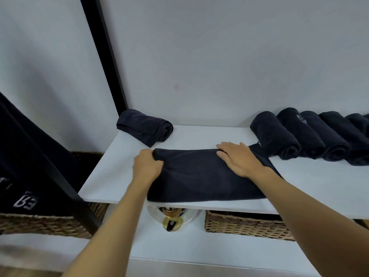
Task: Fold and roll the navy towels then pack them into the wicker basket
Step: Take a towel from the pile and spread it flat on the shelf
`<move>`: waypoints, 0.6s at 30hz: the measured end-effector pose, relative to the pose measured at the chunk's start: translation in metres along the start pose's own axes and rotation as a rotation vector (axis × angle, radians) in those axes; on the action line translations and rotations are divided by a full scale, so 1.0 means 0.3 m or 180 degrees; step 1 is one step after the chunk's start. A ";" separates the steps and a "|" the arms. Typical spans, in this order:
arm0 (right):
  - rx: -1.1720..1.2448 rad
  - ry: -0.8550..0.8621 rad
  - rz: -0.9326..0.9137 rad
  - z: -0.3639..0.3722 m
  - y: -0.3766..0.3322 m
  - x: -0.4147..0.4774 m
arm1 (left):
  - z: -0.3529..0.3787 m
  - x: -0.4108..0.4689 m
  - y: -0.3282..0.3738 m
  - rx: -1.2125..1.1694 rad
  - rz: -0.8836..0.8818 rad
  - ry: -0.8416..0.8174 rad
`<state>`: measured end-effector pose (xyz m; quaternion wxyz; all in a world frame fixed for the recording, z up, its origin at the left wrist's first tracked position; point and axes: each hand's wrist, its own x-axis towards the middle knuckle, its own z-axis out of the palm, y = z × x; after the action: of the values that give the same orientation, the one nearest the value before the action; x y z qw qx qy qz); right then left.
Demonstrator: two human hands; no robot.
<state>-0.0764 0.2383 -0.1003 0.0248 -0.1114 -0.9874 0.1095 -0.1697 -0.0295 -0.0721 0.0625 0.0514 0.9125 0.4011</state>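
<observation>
A navy towel [199, 176] lies folded flat on the white shelf [111, 166], its near edge at the shelf's front. My left hand [146, 165] grips the towel's far left corner with curled fingers. My right hand [237, 157] presses flat on the towel's far right part, fingers straight. One rolled navy towel [145, 126] lies at the back left of the shelf. Several rolled navy towels [299, 136] lie side by side at the back right. A wicker basket [245, 226] sits on the lower shelf under the right side.
A black frame post [103, 54] runs up against the white wall. At the left another wicker basket [40, 222] holds dark cloth with white lettering. A gold and white object [171, 218] stands on the lower shelf beneath the towel.
</observation>
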 end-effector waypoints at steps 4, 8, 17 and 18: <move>-0.0240 -0.0276 0.0221 -0.023 0.033 -0.021 | -0.053 0.009 -0.056 -0.0025 -0.0121 -0.0091; -0.0466 -0.0071 0.0569 -0.037 0.081 -0.033 | -0.049 0.009 -0.040 0.0384 -0.0200 -0.0148; 0.0160 -0.0449 0.0462 -0.154 0.033 -0.022 | -0.034 0.109 0.102 0.0085 0.0216 -0.0356; 0.0329 -0.0611 0.0598 -0.170 0.035 -0.025 | -0.031 0.131 0.132 0.0239 0.0371 -0.0263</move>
<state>-0.0631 0.2574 -0.0532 -0.0745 -0.1909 -0.9635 0.1722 -0.2082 -0.0039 -0.0396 0.0747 0.1233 0.9190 0.3670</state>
